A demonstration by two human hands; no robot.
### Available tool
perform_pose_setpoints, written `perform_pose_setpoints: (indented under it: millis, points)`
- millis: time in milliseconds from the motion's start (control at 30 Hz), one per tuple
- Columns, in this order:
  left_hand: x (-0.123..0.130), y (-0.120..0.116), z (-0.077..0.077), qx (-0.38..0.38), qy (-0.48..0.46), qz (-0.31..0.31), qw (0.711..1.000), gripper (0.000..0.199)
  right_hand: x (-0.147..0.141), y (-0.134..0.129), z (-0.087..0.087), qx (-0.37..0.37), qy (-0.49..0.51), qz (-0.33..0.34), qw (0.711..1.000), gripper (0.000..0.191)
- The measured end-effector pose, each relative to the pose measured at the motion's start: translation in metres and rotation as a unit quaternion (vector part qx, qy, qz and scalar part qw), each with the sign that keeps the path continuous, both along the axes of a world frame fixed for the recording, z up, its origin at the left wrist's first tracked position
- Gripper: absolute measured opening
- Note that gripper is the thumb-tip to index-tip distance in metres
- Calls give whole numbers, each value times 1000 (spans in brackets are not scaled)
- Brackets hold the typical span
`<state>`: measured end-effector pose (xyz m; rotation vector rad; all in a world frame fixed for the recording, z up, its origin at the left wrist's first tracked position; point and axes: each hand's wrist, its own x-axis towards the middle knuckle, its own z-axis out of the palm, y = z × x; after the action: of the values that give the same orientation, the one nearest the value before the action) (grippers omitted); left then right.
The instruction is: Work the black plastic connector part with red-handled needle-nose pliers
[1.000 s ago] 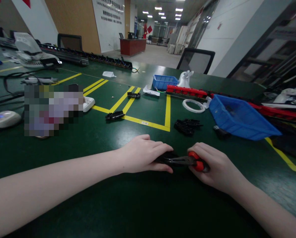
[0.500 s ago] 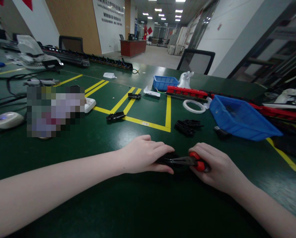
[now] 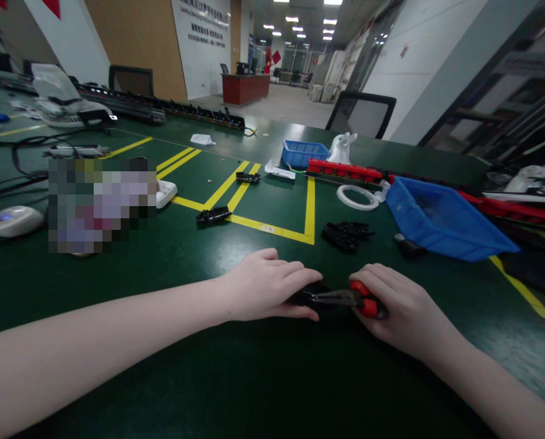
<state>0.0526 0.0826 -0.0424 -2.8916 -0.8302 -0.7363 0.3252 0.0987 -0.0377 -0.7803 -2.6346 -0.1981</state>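
My right hand [image 3: 394, 308] is closed around the red handles of a pair of pliers [image 3: 339, 297]. The long, dark jaws point left and reach a black plastic part [image 3: 306, 294]. That part is held between the thumb and fingers of my left hand [image 3: 272, 286], which hide much of it. Whether the jaws grip the part or only touch it, I cannot tell. Just beyond my hands lies a small pile of similar-looking black parts [image 3: 345, 235] on the green table [image 3: 236, 378].
A blue bin [image 3: 450, 219] stands at the right, with a black piece [image 3: 409, 245] beside it. Behind are a roll of white tape [image 3: 357, 197], a red rail [image 3: 345, 171] and a smaller blue bin [image 3: 304, 152]. Black parts [image 3: 213, 216] lie by yellow tape lines; a white mouse [image 3: 11, 221] is left.
Almost nothing differs. The pliers and my right hand have shifted very slightly to the right, while my left hand keeps its place on the black part.
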Motion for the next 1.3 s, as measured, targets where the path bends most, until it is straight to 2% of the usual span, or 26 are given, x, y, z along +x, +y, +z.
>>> perform_pose_setpoints:
  millis: [200,533,1067,1300]
  points:
    - [0,-1,0,-11,0,-2,1000,50,1,1,-1,-19,7,0,1000,16]
    - [1,0,4,-43,24,-4,999,52,0,-2,1,37,-13,-6,999,18]
    - [1,0,3,-60,10,-7,998,50,-1,-1,0,28,-6,-12,1000,24]
    - [1,0,4,-62,7,-15,998,50,2,0,0,-4,28,-24,999,22]
